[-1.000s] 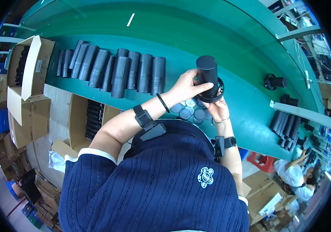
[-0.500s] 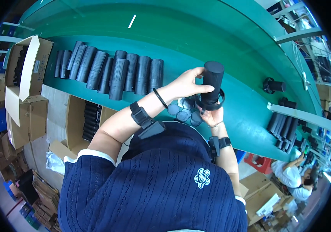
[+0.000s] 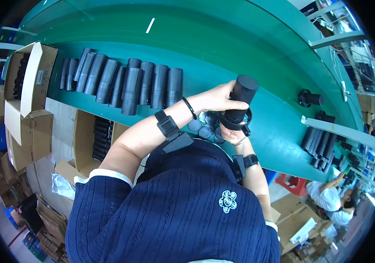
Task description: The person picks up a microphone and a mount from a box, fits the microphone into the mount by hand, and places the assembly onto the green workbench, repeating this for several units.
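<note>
The green counter [image 3: 257,57] curves across the upper frame, bare above a row of black tubes [image 3: 126,83] at upper left. At centre, the left hand [image 3: 216,98] has its grip clamped on a black cylinder [image 3: 241,98], raised just above the counter's near edge. The right hand [image 3: 233,133] closes on its ringed base, fingers mostly hidden; small dark discs [image 3: 205,127] beside are hard to make out.

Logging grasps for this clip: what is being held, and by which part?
A black cylinder with a ring at its base. The left hand grips its side; the right hand supports the ringed base from below.
</note>
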`<state>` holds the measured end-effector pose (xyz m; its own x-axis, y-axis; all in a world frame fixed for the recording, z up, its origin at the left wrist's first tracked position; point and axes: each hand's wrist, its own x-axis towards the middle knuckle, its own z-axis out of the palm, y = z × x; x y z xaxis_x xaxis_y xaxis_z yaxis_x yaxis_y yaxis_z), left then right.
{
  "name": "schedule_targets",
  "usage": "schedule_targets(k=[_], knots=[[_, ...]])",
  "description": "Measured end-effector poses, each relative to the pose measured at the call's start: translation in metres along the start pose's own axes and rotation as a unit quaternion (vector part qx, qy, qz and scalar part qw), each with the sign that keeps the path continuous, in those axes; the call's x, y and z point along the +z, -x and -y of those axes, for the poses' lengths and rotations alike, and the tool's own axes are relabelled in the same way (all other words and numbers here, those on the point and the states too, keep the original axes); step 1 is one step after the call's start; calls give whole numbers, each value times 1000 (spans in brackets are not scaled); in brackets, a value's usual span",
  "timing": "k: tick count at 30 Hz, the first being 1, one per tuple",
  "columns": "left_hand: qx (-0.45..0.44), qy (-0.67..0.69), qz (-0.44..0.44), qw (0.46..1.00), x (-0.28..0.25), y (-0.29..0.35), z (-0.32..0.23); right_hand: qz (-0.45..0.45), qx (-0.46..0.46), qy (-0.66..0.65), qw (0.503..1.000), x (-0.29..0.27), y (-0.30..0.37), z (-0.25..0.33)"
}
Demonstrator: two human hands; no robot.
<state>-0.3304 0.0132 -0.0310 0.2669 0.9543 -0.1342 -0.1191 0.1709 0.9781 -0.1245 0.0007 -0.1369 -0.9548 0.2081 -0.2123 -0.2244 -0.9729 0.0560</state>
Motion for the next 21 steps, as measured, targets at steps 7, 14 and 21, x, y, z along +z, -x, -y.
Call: schedule_targets(k=[7,14,21], knots=[[30,-5,-36,999,0,-13,6,-100,7,79,992,-1,-1,6],[-13,-164,-206,965,-19,-60,2,-257,-71,200,943,11,35,6],[120,-204,-230,944,-26,-167,27,-461,-211,270,819,39,116,-67]])
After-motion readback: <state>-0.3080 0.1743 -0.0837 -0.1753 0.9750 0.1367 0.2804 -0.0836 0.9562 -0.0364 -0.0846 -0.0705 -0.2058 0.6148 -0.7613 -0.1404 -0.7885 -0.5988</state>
